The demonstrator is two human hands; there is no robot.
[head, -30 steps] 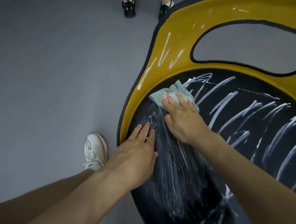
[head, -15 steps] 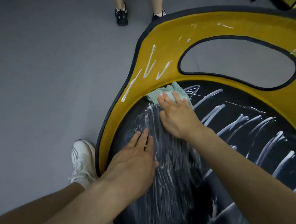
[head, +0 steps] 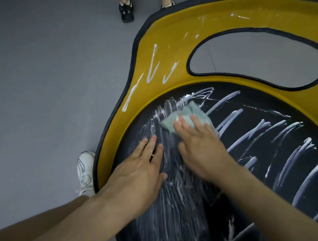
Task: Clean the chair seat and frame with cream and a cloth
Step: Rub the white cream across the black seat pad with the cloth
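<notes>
The chair's black seat (head: 255,115) is streaked with white cream lines (head: 233,116), smeared thin under my hands. Its yellow frame (head: 162,52) curves round the seat and carries a few cream stripes (head: 151,65). A pale green cloth (head: 189,115) lies on the seat near the frame's inner edge. My right hand (head: 200,145) presses flat on the cloth with straight fingers. My left hand (head: 139,174) rests flat on the seat beside it, fingers straight, holding nothing.
Grey floor (head: 51,89) surrounds the chair. My white shoe (head: 85,170) stands by the frame's left edge. Another person's feet in black shoes (head: 126,9) stand beyond the chair at the top. An oval opening (head: 258,54) cuts through the frame.
My right hand has slid the cloth back from the frame's inner edge toward me, leaving fresh smears there. The left hand stays planted on the seat. The view has shifted slightly.
</notes>
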